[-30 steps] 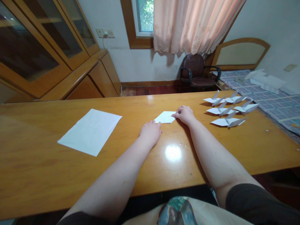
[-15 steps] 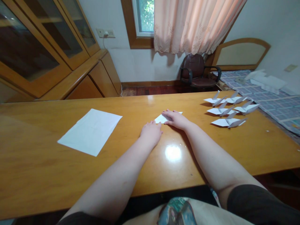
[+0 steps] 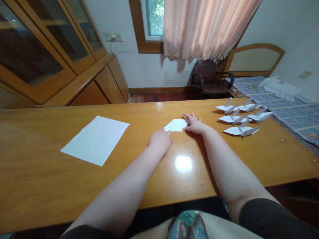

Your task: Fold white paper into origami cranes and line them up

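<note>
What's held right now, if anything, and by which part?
Nothing is lifted: the small folded paper lies on the table. The left hand touches its left corner, whether pinching cannot be told; the spread right hand covers its right end.

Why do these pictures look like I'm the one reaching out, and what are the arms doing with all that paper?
There's no robot here, just a person. The camera sits on their head and looks forward and down, so you see their own arms. All the pictures come from that camera.

The left hand touches the near left part of a small folded white paper. The right hand, fingers spread, is at its right end. The paper lies low on the table, and neither hand seems to be lifting it.

To the left is a bigger, flat white sheet. To the right stand five folded paper birds. Behind the table is a brown chair.
</note>
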Tool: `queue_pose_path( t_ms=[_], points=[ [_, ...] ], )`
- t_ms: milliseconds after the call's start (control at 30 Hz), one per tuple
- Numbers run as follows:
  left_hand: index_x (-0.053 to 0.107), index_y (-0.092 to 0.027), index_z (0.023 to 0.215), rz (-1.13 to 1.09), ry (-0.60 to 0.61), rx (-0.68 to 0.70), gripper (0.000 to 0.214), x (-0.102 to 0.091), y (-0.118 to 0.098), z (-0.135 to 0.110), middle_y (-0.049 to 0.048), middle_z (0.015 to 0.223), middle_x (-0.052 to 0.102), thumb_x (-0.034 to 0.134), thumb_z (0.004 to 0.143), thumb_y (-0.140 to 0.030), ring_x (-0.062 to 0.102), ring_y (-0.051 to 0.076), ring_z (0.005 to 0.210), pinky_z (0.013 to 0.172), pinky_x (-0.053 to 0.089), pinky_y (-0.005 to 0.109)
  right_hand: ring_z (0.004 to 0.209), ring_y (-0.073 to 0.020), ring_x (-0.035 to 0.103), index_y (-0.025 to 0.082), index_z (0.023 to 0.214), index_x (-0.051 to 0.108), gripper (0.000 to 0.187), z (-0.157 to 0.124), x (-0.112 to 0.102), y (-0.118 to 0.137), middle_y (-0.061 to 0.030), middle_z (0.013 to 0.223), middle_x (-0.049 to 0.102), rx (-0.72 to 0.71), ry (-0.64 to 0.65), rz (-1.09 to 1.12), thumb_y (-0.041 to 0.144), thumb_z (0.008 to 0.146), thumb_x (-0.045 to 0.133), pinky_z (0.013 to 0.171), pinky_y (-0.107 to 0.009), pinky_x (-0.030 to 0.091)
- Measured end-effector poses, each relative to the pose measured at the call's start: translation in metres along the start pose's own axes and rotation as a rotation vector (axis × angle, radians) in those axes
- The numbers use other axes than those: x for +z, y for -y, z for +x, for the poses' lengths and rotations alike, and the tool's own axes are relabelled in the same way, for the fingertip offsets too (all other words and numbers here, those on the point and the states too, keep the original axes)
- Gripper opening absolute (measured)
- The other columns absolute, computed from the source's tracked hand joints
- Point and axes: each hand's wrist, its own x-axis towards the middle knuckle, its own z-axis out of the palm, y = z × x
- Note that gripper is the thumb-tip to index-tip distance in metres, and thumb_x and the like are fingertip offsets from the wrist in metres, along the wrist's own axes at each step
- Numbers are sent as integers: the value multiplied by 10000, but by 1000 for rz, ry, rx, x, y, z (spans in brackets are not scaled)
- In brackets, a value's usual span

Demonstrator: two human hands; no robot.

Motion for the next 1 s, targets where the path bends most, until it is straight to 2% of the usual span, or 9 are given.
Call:
queue_pose_path(
  t_ms=[133, 267, 333, 400, 500, 567, 633, 733, 1000],
  points=[
    [519, -157, 1310, 13, -16, 3, 479, 3, 0, 2, 191, 1242, 590, 523, 889, -385, 569, 315, 1132, 946, 453, 438, 1440, -317, 201, 204, 1256, 537, 483, 4, 4, -4, -111, 1436, 478, -14, -177, -4, 130, 779, 529, 1094, -688, 47],
    [515, -160, 1318, 11, -7, -16, 496, 4, -1, 2, 195, 1245, 588, 539, 880, -393, 569, 316, 1125, 943, 451, 436, 1352, -259, 401, 167, 1184, 588, 411, 2, 8, 9, -118, 1288, 609, -159, -359, -11, 114, 797, 460, 1132, -573, 188],
    [509, -154, 1322, 5, -2, -23, 514, 2, -2, 1, 201, 1241, 587, 548, 875, -404, 561, 320, 1137, 953, 443, 439, 1372, -254, 370, 183, 1200, 589, 404, -3, 10, 24, -103, 1338, 576, -295, -365, -63, 148, 813, 475, 1143, -578, 145],
    [506, -146, 1326, -2, 5, -29, 525, -1, -4, 0, 207, 1245, 581, 549, 875, -411, 548, 326, 1157, 965, 433, 443, 1431, -277, 243, 212, 1150, 631, 371, -11, 12, 41, -75, 1422, 500, -385, -388, -167, 156, 812, 488, 1137, -621, 4],
    [504, -147, 1324, -14, 24, -40, 514, -4, -5, -1, 210, 1264, 569, 543, 879, -401, 526, 330, 1189, 975, 425, 447, 1457, -303, 136, 204, 1243, 596, 394, -21, 15, 62, -77, 1469, 440, -375, -481, -246, 224, 864, 490, 1108, -638, -122],
    [521, -146, 1302, -25, 35, -42, 492, -5, -6, -1, 210, 1261, 572, 538, 881, -400, 525, 328, 1191, 982, 419, 449, 1462, -307, 105, 203, 1339, 523, 438, -23, 18, 69, -78, 1498, 395, -332, -518, -250, 256, 910, 453, 1096, -649, -134],
    [537, -143, 1284, -34, 41, -42, 479, -5, -6, 0, 211, 1279, 565, 533, 882, -403, 516, 326, 1204, 998, 406, 453, 1454, -280, 165, 224, 1384, 477, 450, -21, 23, 70, -72, 1508, 379, -404, -387, -243, 287, 942, 416, 1130, -624, -49],
    [519, -146, 1313, -42, 51, -52, 502, -4, -6, 1, 215, 1345, 521, 527, 884, -409, 482, 331, 1246, 1016, 389, 457, 1426, -232, 269, 256, 1412, 438, 451, -14, 30, 65, -64, 1514, 370, -507, -66, -225, 294, 969, 361, 1145, -554, 158],
    [498, -154, 1328, -29, 62, -32, 504, -6, -3, 2, 203, 1293, 561, 526, 887, -396, 536, 321, 1183, 971, 430, 441, 1450, -240, 193, 219, 1503, 258, 569, -1, 34, 49, -65, 1574, 209, -168, -8, -275, 424, 974, 297, 1152, -528, 161]
  ],
)
